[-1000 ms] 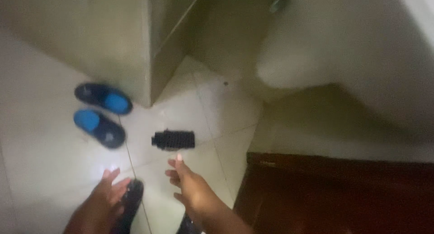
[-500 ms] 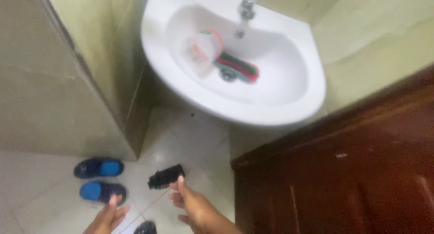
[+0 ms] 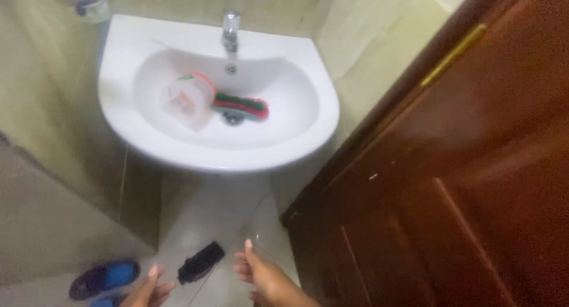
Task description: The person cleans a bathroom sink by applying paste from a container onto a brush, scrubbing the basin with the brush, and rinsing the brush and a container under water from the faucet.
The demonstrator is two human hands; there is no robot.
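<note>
— Both hands are hanging open and holding nothing: the right hand (image 3: pixel 264 277) is spreading its fingers loosely with the thumb pointing toward 12 o'clock, and the left hand (image 3: pixel 149 290), half cut off by the bottom edge, is showing slack, parted fingers.

— And what is lying nearest them?

— At about 12 o'clock from the left hand, a black brush (image 3: pixel 201 262) is lying on the pale floor tiles (image 3: pixel 204 215), just beside both hands but touching neither. At 9 o'clock, a blue and black slipper (image 3: pixel 104 278) is resting on the same floor.

— Farther off?

— At 3 o'clock a dark brown wooden door (image 3: pixel 450 182) is standing. Toward 12 o'clock, a white sink (image 3: pixel 296 129) is holding a tipped clear plastic tub (image 3: pixel 188 99) and a red and green scrubber (image 3: pixel 242 105) by the drain, under a metal tap (image 3: pixel 230 29).
</note>
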